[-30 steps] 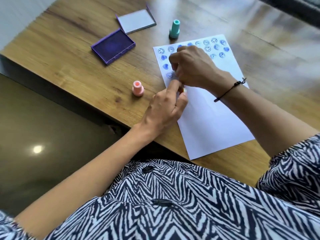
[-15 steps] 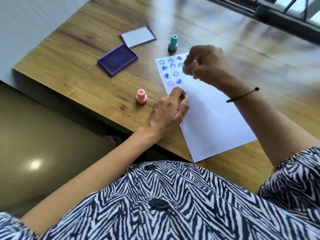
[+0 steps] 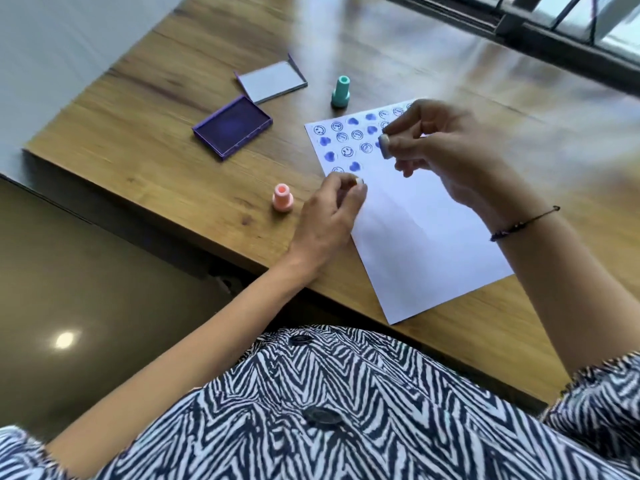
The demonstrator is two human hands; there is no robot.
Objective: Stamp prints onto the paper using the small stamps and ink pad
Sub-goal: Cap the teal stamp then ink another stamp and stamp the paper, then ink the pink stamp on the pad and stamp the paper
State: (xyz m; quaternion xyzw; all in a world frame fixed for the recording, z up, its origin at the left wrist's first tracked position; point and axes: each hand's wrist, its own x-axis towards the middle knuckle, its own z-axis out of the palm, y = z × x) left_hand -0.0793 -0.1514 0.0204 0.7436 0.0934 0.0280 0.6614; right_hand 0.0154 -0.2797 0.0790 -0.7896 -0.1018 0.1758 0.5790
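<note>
Step in hand, as I judge it: between prints. The right hand (image 3: 446, 147) is raised above the white sheet of paper (image 3: 426, 237), pinching a small pale grey-blue stamp (image 3: 384, 145) on its side between thumb and fingertips, face turned left, clear of the sheet. The left hand (image 3: 329, 216) is curled at the paper's left edge, fingertips closed on a small pale piece (image 3: 358, 182), perhaps a cap or a further stamp; too small to tell

Paper lies angled on the brown wooden surface (image 3: 166, 140). Its far part carries rows of blue prints (image 3: 346, 143), smiley rings and hearts mixed; near part blank

Next move, likely: re-ink at the pad, well left of the sheet, then press upright onto the first blank spot under the last row. Calls for a flat, square press and the sheet held so it does not slide

Containers: shallow purple rectangular ink pad tray (image 3: 232, 127), open, dark blue-violet pad inside. Its lid (image 3: 273, 81) lies beside it, farther back, pale inside face up, nothing in it

Idle stamps, upright: mint-green plastic stamp (image 3: 341, 92) just beyond the paper's far corner; salmon-pink plastic stamp (image 3: 283, 198) near the left hand, off the sheet
</note>
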